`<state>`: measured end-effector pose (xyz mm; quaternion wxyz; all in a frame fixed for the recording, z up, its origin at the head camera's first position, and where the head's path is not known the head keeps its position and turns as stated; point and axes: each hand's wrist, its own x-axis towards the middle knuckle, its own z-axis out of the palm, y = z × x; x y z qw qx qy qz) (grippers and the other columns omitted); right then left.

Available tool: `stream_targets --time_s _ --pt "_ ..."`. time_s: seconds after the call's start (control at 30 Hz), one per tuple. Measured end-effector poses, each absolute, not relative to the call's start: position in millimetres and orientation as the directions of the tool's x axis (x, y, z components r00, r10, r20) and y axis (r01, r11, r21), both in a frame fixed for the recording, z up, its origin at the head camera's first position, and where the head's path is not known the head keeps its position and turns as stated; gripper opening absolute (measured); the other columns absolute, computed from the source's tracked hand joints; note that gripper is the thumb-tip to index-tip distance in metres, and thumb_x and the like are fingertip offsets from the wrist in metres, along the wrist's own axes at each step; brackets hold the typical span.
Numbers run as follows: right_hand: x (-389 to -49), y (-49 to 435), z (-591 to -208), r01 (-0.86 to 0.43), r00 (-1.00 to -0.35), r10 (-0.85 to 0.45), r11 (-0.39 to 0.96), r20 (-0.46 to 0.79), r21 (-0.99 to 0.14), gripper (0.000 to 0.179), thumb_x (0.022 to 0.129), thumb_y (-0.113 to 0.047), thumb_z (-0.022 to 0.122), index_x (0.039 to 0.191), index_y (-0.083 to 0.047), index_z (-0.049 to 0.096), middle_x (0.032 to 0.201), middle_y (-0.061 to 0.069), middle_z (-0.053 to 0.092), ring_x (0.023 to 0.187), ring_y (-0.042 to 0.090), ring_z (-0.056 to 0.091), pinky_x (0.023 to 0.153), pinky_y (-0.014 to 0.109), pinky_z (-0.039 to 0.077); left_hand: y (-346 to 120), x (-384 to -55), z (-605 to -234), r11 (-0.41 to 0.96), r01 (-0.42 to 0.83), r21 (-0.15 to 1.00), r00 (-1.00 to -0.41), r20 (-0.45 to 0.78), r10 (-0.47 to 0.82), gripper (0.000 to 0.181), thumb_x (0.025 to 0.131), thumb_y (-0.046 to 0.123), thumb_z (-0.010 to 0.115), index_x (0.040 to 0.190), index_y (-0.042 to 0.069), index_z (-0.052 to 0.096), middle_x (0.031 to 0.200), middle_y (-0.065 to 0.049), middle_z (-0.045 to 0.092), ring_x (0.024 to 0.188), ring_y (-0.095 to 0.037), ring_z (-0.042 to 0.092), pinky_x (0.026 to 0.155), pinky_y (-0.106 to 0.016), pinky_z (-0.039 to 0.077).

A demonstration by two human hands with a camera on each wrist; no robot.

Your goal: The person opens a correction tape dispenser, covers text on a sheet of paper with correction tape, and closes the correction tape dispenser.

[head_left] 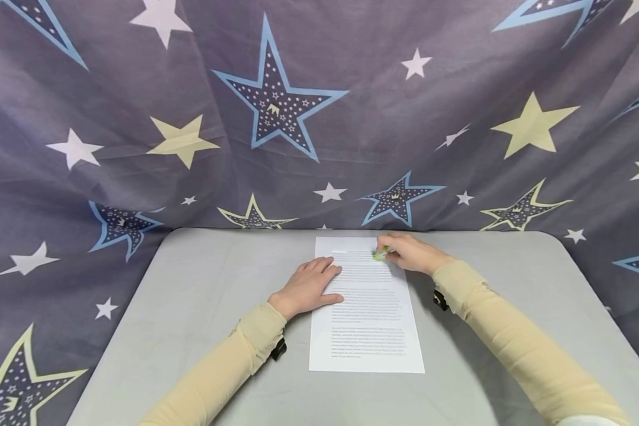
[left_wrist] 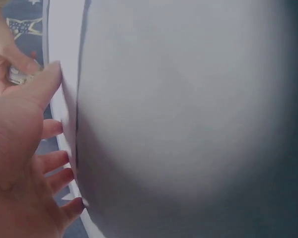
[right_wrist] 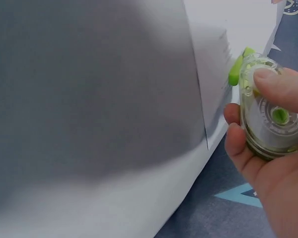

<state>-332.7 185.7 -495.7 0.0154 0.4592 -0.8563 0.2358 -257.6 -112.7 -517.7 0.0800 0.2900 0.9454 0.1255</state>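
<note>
A white sheet of printed paper lies on the grey table, its long side running away from me. My left hand rests on its left edge, fingers spread and straight. In my right hand I hold a clear and green correction tape dispenser at the sheet's upper right, over the top lines of text. The right wrist view shows the thumb pressed on one face of the dispenser and fingers curled behind it. Its green tip points toward the paper.
The grey table extends around the sheet on both sides. Behind its far edge hangs a dark curtain printed with stars. A small black device sits under my right wrist, another under my left.
</note>
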Motion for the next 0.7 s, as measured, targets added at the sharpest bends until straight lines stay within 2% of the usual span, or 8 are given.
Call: stream_targets --time_s 0.3,0.53,0.7 --pt "-334.5 183.7 -494.5 -0.787 -0.585 -0.785 0.489 0.204 -0.376 0.029 0.086 0.017 0.069 0.093 -0.006 0.055 0.091 0.013 0.062 0.081 0.025 0.060 0.073 0.039 0.055 -112.5 -259.1 -514.1 0.800 0.528 0.285 -0.808 -0.121 0.577 0.078 0.095 0.054 0.071 0.154 0.009 0.048 0.163 -0.021 0.037 0.152 -0.039 0.033 0.121 -0.057 0.029" --pt "-336.1 180.7 -492.1 -0.792 -0.581 -0.791 0.495 0.192 -0.358 0.029 0.084 0.019 0.064 0.093 -0.006 0.053 0.086 0.010 0.058 0.077 0.024 0.057 0.068 0.036 0.052 -113.9 -257.3 -514.4 0.800 0.502 0.330 -0.821 -0.108 0.560 0.084 0.087 0.055 0.080 0.150 0.009 0.050 0.163 -0.030 0.030 0.153 -0.045 0.028 0.119 -0.060 0.031" --pt "-335.3 179.3 -489.6 -0.794 -0.582 -0.791 0.503 0.188 -0.343 0.030 0.084 0.019 0.064 0.092 -0.008 0.053 0.086 0.007 0.056 0.075 0.021 0.055 0.066 0.032 0.050 -115.0 -257.7 -514.3 0.802 0.494 0.335 -0.823 -0.119 0.556 0.084 0.088 0.055 0.079 0.151 0.008 0.048 0.164 -0.031 0.027 0.154 -0.046 0.026 0.121 -0.059 0.029"
